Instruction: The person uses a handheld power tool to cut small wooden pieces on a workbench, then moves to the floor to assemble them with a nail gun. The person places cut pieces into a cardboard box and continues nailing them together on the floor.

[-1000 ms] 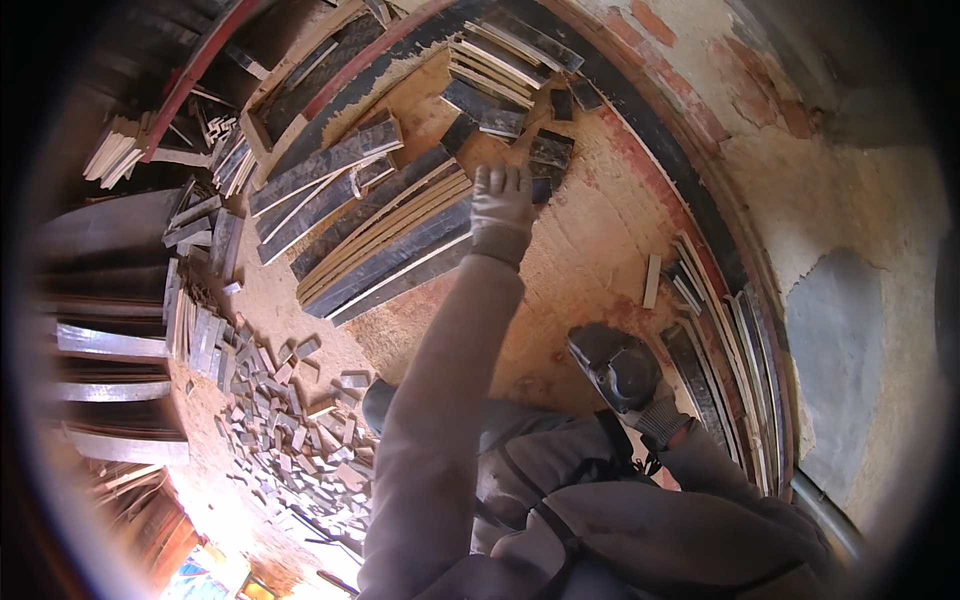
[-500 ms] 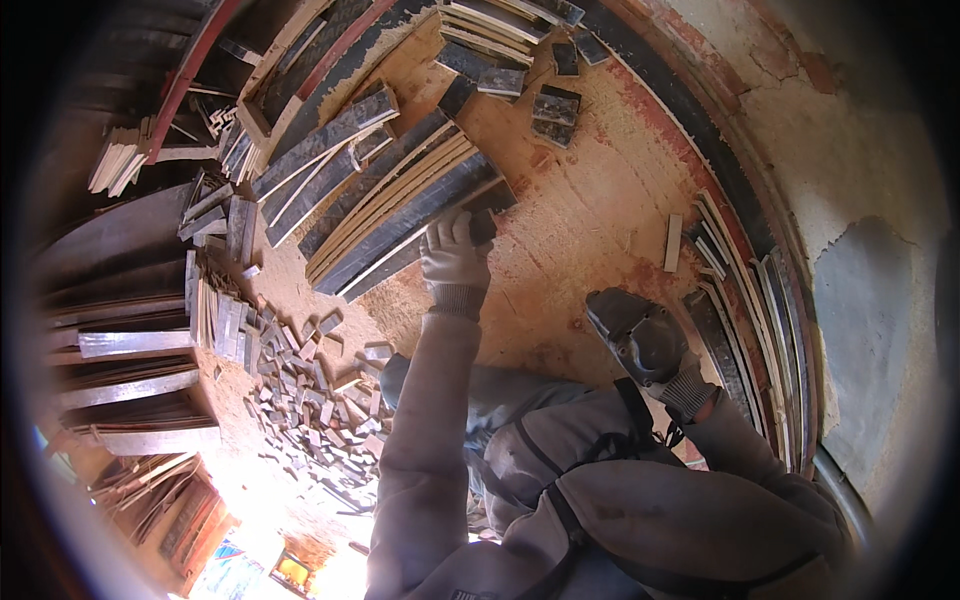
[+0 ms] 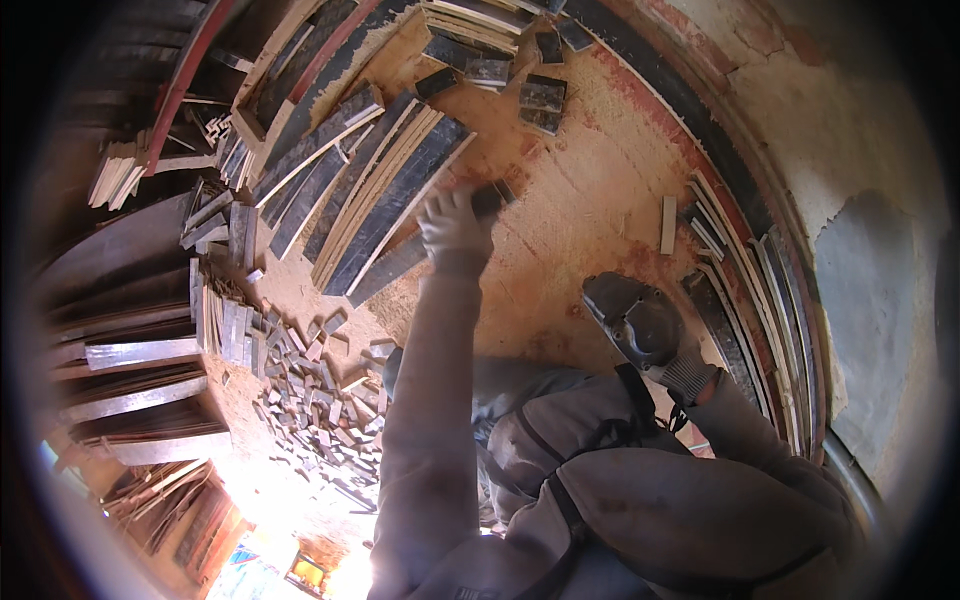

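My left hand (image 3: 455, 228), in a pale glove, reaches out over the floor. Its bent fingers close on a dark board (image 3: 390, 268), which slants away from me beneath the palm; the far end shows past the fingers. Beside that board, to the left, lie long dark strips (image 3: 400, 195) with pale cut edges. At the right, my gloved right hand (image 3: 686, 368) is closed round a dark hand-held circular saw (image 3: 630, 318) with a rounded housing. The saw hides most of those fingers. Its blade cannot be made out.
Several short dark blocks (image 3: 542, 100) lie at the far side. Long strips (image 3: 745, 320) lean along the wall at the right, near a small pale slat (image 3: 668, 225). A heap of small offcuts (image 3: 325, 400) covers the floor at left, beside stacked boards (image 3: 140, 352).
The dark board under my left hand has come apart from the neighbouring strips, its far end swinging right. My right hand and the saw have barely moved. The view has shifted slightly.
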The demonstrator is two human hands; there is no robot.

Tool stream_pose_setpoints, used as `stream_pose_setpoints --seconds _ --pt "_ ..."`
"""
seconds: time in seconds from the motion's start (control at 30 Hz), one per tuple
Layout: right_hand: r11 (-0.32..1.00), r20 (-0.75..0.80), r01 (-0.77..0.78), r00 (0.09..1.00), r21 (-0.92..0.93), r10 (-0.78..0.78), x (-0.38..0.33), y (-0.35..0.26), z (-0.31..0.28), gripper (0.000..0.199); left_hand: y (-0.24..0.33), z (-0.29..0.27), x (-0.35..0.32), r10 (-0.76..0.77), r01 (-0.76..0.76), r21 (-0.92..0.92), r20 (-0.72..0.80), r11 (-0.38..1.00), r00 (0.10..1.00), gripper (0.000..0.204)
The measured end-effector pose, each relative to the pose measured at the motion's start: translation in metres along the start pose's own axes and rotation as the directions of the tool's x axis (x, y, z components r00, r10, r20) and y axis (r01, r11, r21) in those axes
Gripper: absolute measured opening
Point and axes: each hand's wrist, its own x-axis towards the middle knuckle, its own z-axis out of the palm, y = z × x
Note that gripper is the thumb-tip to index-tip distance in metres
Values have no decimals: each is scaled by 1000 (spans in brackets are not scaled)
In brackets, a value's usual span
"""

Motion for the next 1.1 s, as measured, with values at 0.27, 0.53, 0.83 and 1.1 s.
stream_pose_setpoints --seconds 0.27,0.53,0.83,1.1 --pt "664 233 414 908 -623 -347 1 -11 -5 51 34 39 -92 274 -306 -157 -197 939 941 57" --pt "739 98 233 970 -632 -223 10 -14 -16 51 61 59 -86 141 -163 -211 -116 964 983 64" --pt "87 219 257 925 -962 -309 20 -18 -33 52 61 65 -81 180 -183 -132 -32 974 983 71" --pt "428 151 279 939 -860 -308 22 -23 -37 63 77 71 -72 167 -167 -151 -15 974 986 62"
